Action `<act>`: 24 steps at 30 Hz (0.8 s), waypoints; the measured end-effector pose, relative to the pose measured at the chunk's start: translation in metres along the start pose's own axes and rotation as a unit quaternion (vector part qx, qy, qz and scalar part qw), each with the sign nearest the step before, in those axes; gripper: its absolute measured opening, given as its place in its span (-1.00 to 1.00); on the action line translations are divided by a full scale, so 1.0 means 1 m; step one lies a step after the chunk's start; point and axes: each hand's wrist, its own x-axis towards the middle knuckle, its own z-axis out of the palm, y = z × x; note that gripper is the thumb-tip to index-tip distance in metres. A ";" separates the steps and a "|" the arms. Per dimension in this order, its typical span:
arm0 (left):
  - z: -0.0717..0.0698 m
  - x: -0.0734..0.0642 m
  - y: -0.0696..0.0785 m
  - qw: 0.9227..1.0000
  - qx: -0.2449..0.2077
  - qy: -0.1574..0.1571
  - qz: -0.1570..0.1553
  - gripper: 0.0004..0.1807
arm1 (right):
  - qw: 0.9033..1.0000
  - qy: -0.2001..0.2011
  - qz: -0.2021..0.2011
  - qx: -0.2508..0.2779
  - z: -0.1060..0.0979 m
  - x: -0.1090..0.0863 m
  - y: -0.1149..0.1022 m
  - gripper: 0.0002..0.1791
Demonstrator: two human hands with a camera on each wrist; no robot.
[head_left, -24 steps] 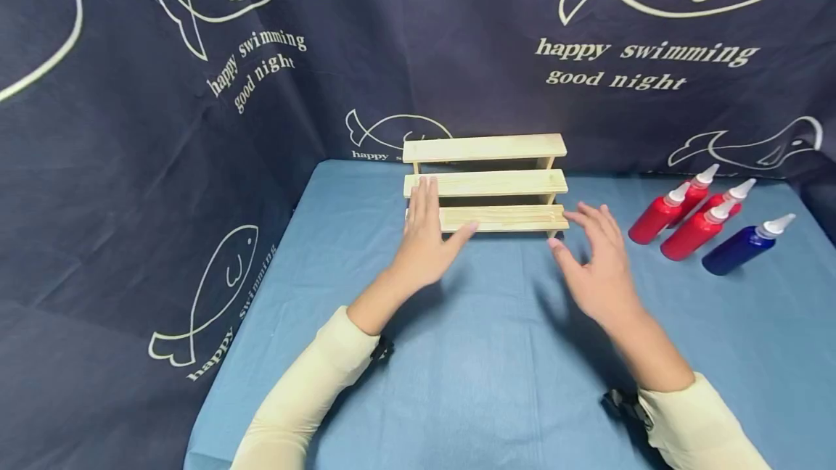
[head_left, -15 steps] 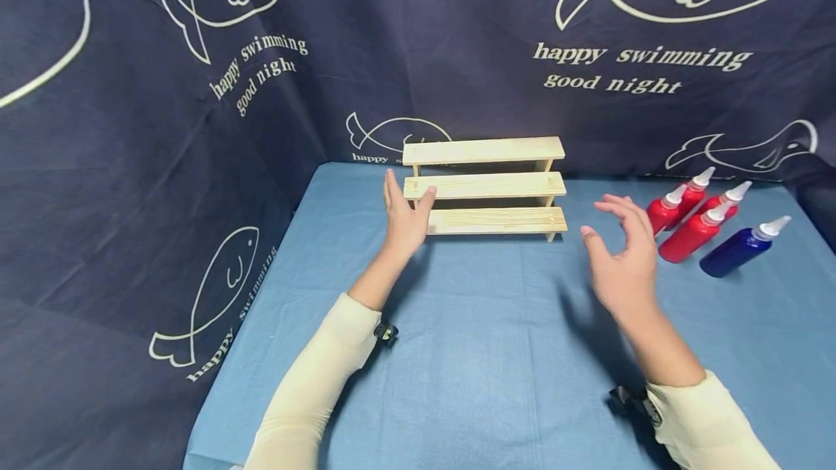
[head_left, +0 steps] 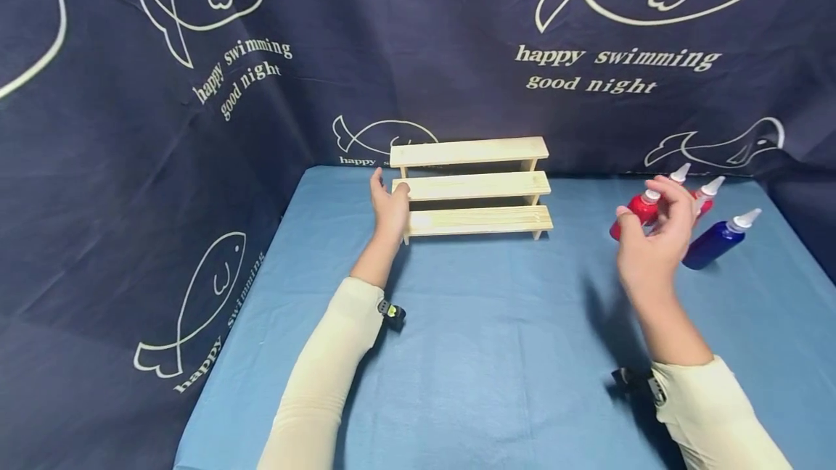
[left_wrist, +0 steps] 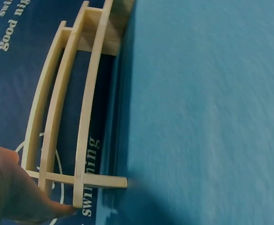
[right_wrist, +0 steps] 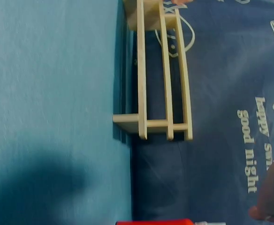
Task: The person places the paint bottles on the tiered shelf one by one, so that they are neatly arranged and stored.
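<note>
My left hand [head_left: 390, 212] is at the left end of a three-tier wooden display rack [head_left: 477, 186], its thumb by the end of the middle shelf. In the left wrist view that hand [left_wrist: 19, 192] meets the shelf ends; its far fingers are cut off. My right hand [head_left: 656, 249] hovers over the red squeeze bottles [head_left: 643, 209], fingers curved with a gap between thumb and forefinger, and hides part of them. I see nothing held in it. A blue squeeze bottle [head_left: 712, 245] with a white nozzle stands just right of it.
A blue cloth [head_left: 483, 354] covers the table. Dark blue curtains [head_left: 457, 56] with white fish prints hang behind the rack and along the left side. Small dark cameras sit at both cuffs.
My left hand has moved left from in front of the rack to its left end. My right hand has gone right, away from the rack, to the red bottles. The rack stays put.
</note>
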 end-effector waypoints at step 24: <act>0.019 0.032 -0.031 0.967 -0.221 0.121 0.042 -0.44 | 0.975 -0.094 0.155 -0.128 -0.012 0.036 0.055 -0.09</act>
